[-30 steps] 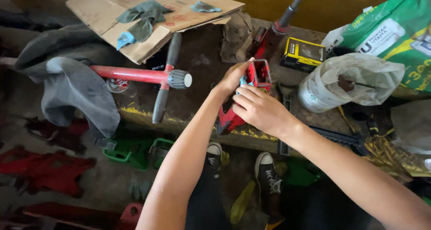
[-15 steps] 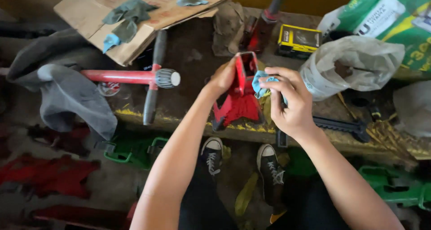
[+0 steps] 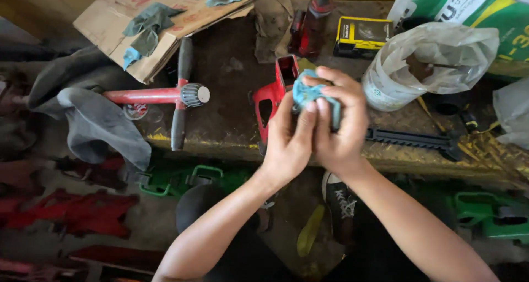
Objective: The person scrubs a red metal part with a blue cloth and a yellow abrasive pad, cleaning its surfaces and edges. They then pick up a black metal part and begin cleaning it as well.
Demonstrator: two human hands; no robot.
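We find both hands brought together over the near edge of the workbench [image 3: 231, 117]. The right hand [image 3: 339, 133] has its fingers [image 3: 330, 83] curled and pinching a small blue rag [image 3: 308, 93]; the left hand [image 3: 289, 141] presses its fingertips against the same rag from the left. The rag is crumpled, light blue and soiled, bunched into a wad between the two sets of fingers, with only its upper part showing above them. Just left of and behind the hands stands a red metal jack stand [image 3: 274, 95], upright on the bench, its hollow square top open and touching or very near the rag. Farther left lies a red bar with a black cross handle [image 3: 179, 95]. To the right sits a white plastic bag [image 3: 435, 61], and a black toothed bar [image 3: 416, 140] lies near the bench edge.
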